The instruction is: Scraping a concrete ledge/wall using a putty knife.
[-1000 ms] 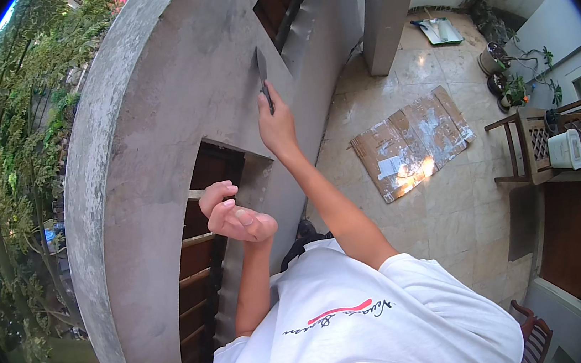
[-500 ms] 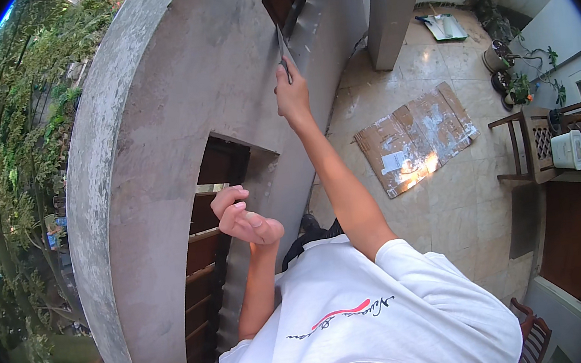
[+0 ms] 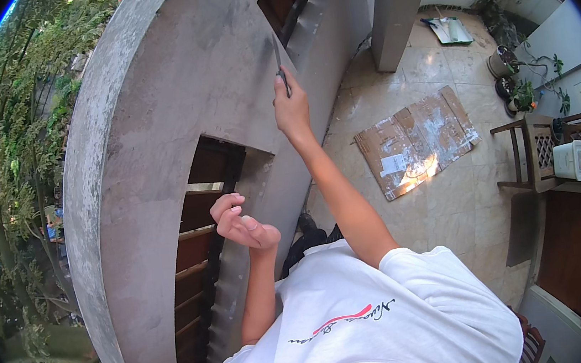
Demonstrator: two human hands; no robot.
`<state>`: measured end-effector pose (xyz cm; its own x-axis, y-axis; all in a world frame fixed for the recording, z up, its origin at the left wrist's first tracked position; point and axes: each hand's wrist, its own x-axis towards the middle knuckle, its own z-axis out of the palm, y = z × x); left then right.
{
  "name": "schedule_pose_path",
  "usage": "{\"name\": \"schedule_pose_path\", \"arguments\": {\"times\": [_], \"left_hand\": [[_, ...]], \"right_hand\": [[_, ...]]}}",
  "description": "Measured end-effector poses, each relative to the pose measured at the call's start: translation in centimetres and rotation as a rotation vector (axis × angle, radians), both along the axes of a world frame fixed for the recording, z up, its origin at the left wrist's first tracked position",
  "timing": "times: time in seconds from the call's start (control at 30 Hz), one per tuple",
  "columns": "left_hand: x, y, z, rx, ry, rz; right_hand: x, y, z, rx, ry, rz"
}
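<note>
My right hand (image 3: 291,108) is wrapped round the dark handle of a thin, flat-bladed hand tool (image 3: 277,52). The blade shows almost edge-on, pointing away from me against the grey wall (image 3: 220,67), just below an upper opening; its exact shape is hard to make out. Nearer to me, my left hand (image 3: 244,224) hovers in front of a second wall opening (image 3: 201,242) with dark brown slats. Its fingers are loosely curled and apart, with nothing visible in them.
A flattened cardboard sheet (image 3: 418,138) with white smears lies on the tiled floor (image 3: 454,234). Beyond it are a grey pillar (image 3: 397,19), a tray (image 3: 450,30) and potted plants (image 3: 502,61). A wooden chair (image 3: 541,146) bearing a white container (image 3: 570,161) stands right. Greenery (image 3: 18,212) fills the left.
My right hand and the tool have shifted slightly toward me along the wall. The left hand stays loosely curled in nearly the same place.
</note>
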<state>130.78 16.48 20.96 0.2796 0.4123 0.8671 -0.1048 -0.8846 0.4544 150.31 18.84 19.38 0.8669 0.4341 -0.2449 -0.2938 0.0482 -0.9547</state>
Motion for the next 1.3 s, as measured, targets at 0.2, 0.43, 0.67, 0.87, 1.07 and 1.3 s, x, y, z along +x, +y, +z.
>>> {"name": "schedule_pose_path", "arguments": {"times": [0.2,0.43,0.67,0.87,1.07,1.3], "left_hand": [[0.6,-1.3,0.1,-0.017,0.034,-0.006],[0.1,-1.4,-0.2,-0.028,0.034,-0.008],[0.2,-1.6,0.1,-0.044,0.031,-0.042],[-0.6,-1.1,-1.1,-0.067,0.076,-0.008],[0.7,-1.5,-0.6,-0.072,0.086,-0.069],[0.2,-1.6,-0.8,-0.068,0.066,-0.066]], "right_hand": [[-2.3,2.0,-0.6,-0.014,-0.122,-0.108],[0.2,1.0,-5.8,-0.019,-0.203,-0.111],[1.2,-0.2,0.1,-0.053,0.162,-0.015],[-0.4,-3.7,-1.9,-0.063,-0.085,0.091],[-2.7,-3.3,-0.5,-0.076,-0.139,0.057],[-6.2,-3.2,0.5,-0.048,-0.148,-0.031]]}}
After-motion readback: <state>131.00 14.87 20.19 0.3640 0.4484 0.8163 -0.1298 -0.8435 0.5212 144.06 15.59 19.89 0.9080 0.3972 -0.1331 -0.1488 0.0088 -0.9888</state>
